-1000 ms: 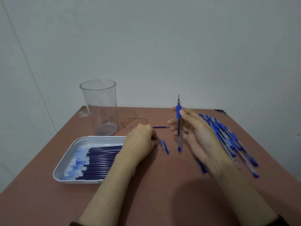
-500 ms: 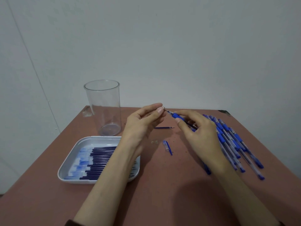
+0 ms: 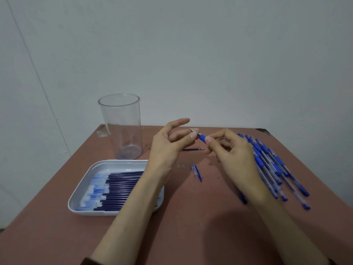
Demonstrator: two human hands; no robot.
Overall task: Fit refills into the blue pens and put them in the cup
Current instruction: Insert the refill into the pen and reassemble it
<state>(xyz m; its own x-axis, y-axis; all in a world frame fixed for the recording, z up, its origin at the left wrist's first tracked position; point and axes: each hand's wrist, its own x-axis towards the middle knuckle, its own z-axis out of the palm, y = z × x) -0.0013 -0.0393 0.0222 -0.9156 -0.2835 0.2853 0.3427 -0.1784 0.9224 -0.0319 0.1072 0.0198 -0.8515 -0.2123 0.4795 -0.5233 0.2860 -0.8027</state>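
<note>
No text, label, brand, number or sign can be read. The pens (image 3: 268, 162) lying just right of the right hand (image 3: 236, 156) are too small and blurred to tell whether they carry any print.

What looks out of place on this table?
A lone refill lies on the bare table, outside the tray holding the rest; a loose pen cap and tiny clear bits lie nearby.
</note>
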